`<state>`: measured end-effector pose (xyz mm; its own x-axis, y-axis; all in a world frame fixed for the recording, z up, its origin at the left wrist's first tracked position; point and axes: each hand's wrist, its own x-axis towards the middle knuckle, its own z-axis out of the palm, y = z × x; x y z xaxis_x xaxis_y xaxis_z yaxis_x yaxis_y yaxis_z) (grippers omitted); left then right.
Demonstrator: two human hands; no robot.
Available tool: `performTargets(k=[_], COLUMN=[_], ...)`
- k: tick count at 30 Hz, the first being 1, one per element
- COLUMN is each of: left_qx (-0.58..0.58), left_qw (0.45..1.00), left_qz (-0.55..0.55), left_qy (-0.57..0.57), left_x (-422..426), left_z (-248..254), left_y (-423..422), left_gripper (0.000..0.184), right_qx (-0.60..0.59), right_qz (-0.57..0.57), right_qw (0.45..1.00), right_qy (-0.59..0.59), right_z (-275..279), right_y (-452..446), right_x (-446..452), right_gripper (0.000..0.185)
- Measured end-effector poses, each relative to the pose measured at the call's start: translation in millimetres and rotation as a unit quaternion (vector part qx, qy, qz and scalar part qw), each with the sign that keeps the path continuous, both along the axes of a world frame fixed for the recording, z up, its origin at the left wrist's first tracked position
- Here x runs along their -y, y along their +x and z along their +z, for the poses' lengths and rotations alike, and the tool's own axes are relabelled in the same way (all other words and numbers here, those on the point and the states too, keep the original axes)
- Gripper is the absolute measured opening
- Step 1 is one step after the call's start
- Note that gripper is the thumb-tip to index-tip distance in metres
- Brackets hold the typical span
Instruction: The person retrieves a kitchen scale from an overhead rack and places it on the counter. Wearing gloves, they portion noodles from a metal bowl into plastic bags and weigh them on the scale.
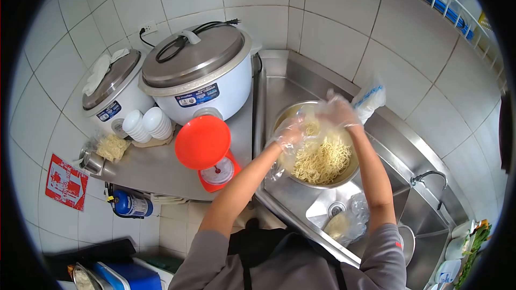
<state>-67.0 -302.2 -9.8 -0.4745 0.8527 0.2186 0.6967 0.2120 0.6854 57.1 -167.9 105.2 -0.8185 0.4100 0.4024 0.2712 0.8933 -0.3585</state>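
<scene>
A large round metal pot [356,169] stands in the steel sink, with a heap of pale yellow noodles [322,161] inside. Over its left side, my left hand [290,135] is in a clear plastic glove, its fingers curled round a small bunch of noodles. My right hand [338,111], gloved too, is above the pot's far right side; motion smears its fingers. Thin clear plastic hangs between and below the hands; whether it is a bag or loose glove cuff I cannot make out.
At left, a counter carries two large rice cookers [199,75], stacked white bowls [157,122], a red kitchen scale [217,169] and a noodle bag [112,147]. A plastic bag [346,223] lies by the sink drain. A faucet [430,177] is at right; a wire rack [446,5] hangs above.
</scene>
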Motion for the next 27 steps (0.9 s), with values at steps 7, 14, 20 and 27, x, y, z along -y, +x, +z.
performTargets(k=[7, 14, 20, 27], left_qx=[0.091, 0.179, 0.211, 0.149], left_qw=[0.993, 0.979, 0.957, 0.954], left_qz=[0.009, 0.05, 0.153, 0.254], left_qy=[0.079, 0.083, 0.128, 0.056], left_x=[67, 180, 255, 291], left_z=[121, 219, 225, 237], left_y=[13, -21, -42, -23], left_gripper=[0.053, 0.055, 0.048, 0.048], right_qx=[-0.009, -0.058, -0.038, -0.057], right_qz=[0.119, 0.159, 0.274, 0.321], right_qw=[0.993, 0.963, 0.921, 0.921], right_qy=[-0.002, -0.208, -0.273, -0.215], right_z=[28, 116, 108, 101], right_y=[-16, -66, -124, -157], right_x=[0, 97, 160, 199], right_gripper=[0.029, 0.027, 0.028, 0.032])
